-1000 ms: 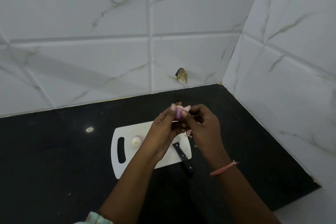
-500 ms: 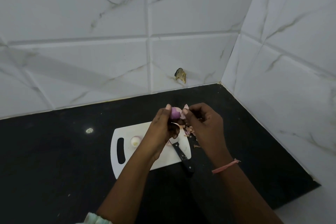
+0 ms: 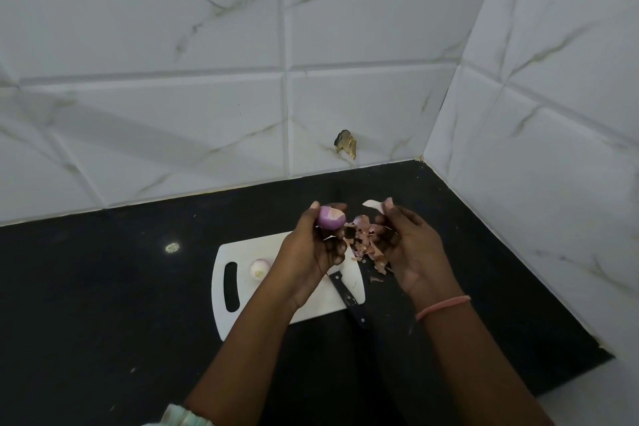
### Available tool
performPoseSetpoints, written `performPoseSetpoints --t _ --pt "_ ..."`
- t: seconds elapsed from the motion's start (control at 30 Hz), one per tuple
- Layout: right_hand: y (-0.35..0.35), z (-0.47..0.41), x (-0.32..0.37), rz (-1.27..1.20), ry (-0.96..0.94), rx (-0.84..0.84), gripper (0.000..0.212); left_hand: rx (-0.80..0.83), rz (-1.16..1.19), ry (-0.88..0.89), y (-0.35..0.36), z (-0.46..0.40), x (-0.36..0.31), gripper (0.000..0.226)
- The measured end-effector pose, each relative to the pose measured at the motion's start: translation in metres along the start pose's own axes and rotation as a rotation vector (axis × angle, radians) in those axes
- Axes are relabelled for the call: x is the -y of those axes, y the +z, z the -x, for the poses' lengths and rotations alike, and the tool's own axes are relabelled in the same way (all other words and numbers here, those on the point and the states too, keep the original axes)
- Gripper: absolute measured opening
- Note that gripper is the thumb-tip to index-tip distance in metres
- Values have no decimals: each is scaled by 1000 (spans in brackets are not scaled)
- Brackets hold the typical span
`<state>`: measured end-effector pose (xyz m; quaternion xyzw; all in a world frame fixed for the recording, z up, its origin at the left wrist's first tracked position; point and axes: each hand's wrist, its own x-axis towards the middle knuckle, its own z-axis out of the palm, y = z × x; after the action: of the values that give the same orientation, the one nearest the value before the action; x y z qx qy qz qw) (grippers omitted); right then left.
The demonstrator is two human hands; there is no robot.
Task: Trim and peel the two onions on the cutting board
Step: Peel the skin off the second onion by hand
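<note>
Your right hand (image 3: 411,245) has just pulled away toward 3 o'clock, pinching a torn-off skin strip (image 3: 375,205). Your left hand (image 3: 316,245) still grips the purple onion (image 3: 331,217), now nearly bare. Peeling looks almost finished; the other onion (image 3: 259,268) lies on the cutting board (image 3: 242,308).

No legible txt, labels, nos. or signs anywhere

Wall tiles (image 3: 207,45): glossy white, marble-veined, smooth, catching soft reflections across the upper frame.
Counter (image 3: 103,287): black stone look, polished, faintly speckled.
Cutting board (image 3: 242,249): white plastic, smooth and matt.
Held onion (image 3: 331,217): purple, slick and shiny where it's peeled.
Peels (image 3: 368,242): thin, papery, dry, pinkish.
Knife handle (image 3: 345,294): black, matt, looks plastic.
Wristband (image 3: 442,306): pink thread, matt.
</note>
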<state>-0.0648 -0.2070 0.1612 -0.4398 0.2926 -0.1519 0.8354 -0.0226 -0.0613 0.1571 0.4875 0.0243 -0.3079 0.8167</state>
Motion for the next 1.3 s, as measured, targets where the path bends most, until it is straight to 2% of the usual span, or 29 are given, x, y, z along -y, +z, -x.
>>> performPoseSetpoints --t 0.07,0.17,0.27,0.33,0.43,0.53,0.67,0.8,0.9,1.07,1.17,1.3 --pt "-4 -5 0 -92 13 -54 18 10 -7 27 -2 0 0 42" --pt "-10 -10 -4 -63 -8 -81 22 13 -32 64 -2 0 0 38" --pt "-10 -11 -12 280 -80 -28 34 -9 -76 75 0 0 1 37" --pt "-4 -4 -15 523 -247 82 28 -18 -102 95 -1 -2 3 38" --pt "5 8 -18 711 -561 279 22 11 -171 158 -3 -3 5 40" --pt "9 7 -23 904 -779 289 21 -8 -228 187 -2 -2 5 39" --pt "11 5 -26 893 -837 244 22 -4 -253 219 -2 0 5 37" --pt "10 10 -22 847 -872 265 37 5 -243 233 -2 1 3 38" --pt "7 6 -20 840 -893 252 13 11 -219 233 -1 1 3 39" --pt "6 2 -21 851 -866 192 9 19 -186 223 0 1 4 38" --pt "7 5 -22 791 -856 217 12 25 -181 236 1 2 2 38" --pt "8 13 -25 797 -881 278 28 15 -223 252 1 3 1 39"
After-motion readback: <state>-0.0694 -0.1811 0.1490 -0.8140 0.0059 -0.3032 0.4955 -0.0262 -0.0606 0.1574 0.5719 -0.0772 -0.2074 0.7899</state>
